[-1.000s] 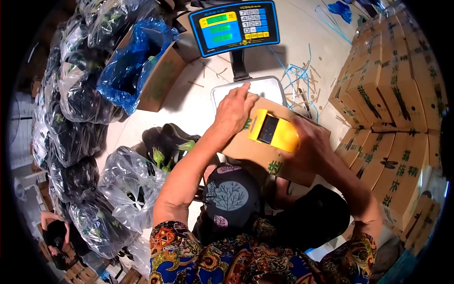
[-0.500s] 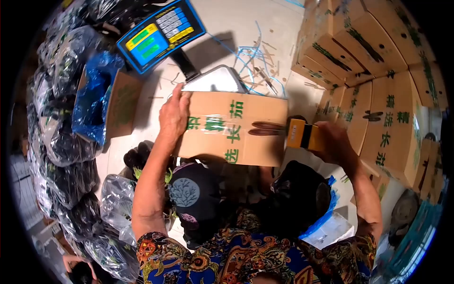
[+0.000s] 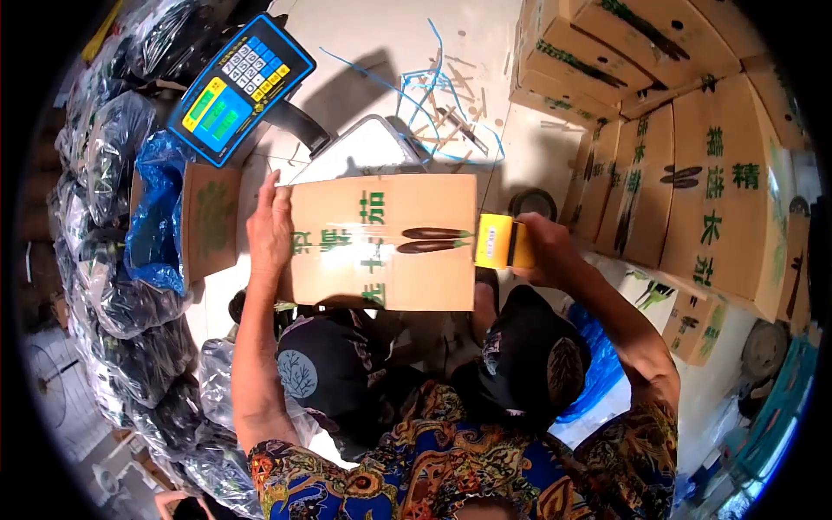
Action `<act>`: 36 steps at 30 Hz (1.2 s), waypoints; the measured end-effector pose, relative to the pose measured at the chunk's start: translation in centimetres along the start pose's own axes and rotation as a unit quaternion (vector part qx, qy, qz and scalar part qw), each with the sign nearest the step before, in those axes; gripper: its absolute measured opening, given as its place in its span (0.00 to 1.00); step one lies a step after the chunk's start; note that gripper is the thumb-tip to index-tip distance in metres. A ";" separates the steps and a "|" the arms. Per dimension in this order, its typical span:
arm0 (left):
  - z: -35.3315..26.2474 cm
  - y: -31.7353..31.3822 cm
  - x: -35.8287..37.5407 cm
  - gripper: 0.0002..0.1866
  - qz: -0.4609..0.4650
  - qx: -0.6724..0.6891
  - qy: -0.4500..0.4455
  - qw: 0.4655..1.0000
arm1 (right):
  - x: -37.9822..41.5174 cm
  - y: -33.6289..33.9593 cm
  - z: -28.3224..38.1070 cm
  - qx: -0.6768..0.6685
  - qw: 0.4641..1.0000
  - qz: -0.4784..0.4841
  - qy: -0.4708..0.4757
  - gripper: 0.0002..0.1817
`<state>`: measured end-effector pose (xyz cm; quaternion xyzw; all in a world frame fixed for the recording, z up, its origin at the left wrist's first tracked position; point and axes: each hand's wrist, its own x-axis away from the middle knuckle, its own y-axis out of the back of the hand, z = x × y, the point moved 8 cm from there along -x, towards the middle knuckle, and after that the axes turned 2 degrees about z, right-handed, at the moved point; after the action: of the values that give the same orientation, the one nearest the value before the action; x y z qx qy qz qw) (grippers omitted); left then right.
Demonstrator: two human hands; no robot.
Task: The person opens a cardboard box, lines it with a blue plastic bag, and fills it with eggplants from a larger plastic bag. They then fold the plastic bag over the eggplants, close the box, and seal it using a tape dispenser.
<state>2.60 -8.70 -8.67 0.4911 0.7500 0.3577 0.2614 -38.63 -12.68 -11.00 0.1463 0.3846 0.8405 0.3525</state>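
Observation:
A cardboard box (image 3: 381, 277) with green characters and two printed eggplants lies across my lap, its broad face up. My left hand (image 3: 270, 230) grips its left end, fingers along the edge and palm against the side. In my right hand (image 3: 548, 247) is a yellow tape dispenser (image 3: 496, 242) with a black band, closed in by the fingers. Its front touches the box's right edge, beside the eggplant print. A glossy strip shows on the box's face. The undersides of the box and the right fingertips are hidden.
Beyond the box stands a scale with a keypad display (image 3: 243, 91) and a pale platform (image 3: 368, 146). Blue strapping (image 3: 425, 82) and scraps litter the floor. Stacked cartons (image 3: 693, 182) rise at right; bagged dark produce (image 3: 130, 295) and a blue-lined box (image 3: 212, 217) line the left.
The box and both hands appear further left in view. The tape dispenser remains at the box's right edge, now turned more face-up. The view of the surroundings has shifted too.

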 end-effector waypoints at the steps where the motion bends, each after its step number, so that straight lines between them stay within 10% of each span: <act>1: 0.8 0.2 -0.2 0.25 0.037 0.028 0.060 0.997 | -0.2 -1.0 0.5 -0.026 0.999 -0.017 0.015 0.36; 20: 2.3 1.5 -1.4 0.24 0.005 -0.027 0.003 1.000 | 9.9 -8.2 -14.4 0.067 0.985 0.060 -0.150 0.35; 36: -2.2 -2.2 0.5 0.33 0.137 0.061 0.106 0.983 | 2.4 -8.7 -7.9 0.143 0.948 0.199 -0.202 0.20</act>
<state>-0.47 -9.41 -9.11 0.5638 0.7195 0.3936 0.0982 -40.32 -11.33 -22.82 0.4356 0.3849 0.7823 0.2238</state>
